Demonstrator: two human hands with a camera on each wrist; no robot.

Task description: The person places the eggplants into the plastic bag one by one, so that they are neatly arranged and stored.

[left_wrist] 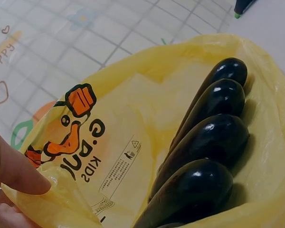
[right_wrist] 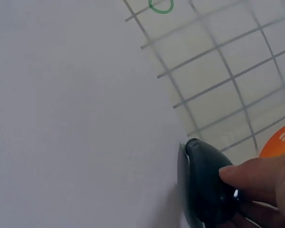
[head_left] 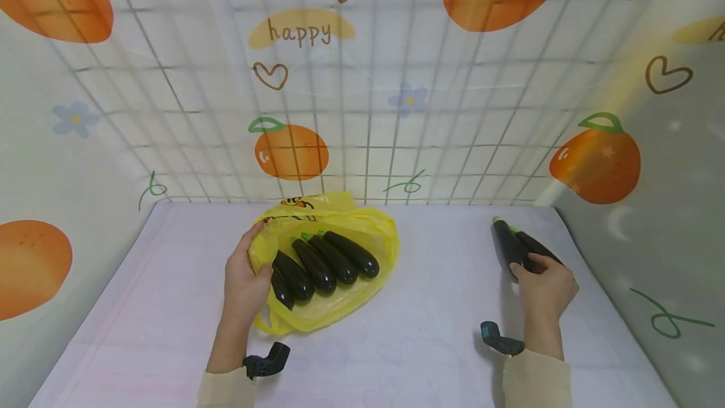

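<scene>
With the left hand (head_left: 246,276) I grip the left rim of a yellow plastic bag (head_left: 387,238), thumb inside its edge. The bag's mouth spreads wide, and several glossy dark eggplants (head_left: 334,260) lie side by side in it. In the left wrist view their rounded ends (left_wrist: 213,137) point right, beside a printed duck on the bag (left_wrist: 69,137). Over on the right, my right hand (head_left: 546,288) pinches a dark eggplant (head_left: 506,241) between thumb and fingers. A second eggplant (head_left: 538,246) lies against it, partly hidden by the fingers.
A pale cloth covers the table (head_left: 396,357). Behind it rises a grid-patterned curtain (head_left: 368,99) with printed oranges, and similar sheets (head_left: 680,225) flank both sides. Dark camera mounts (head_left: 269,361) sit on both wrists.
</scene>
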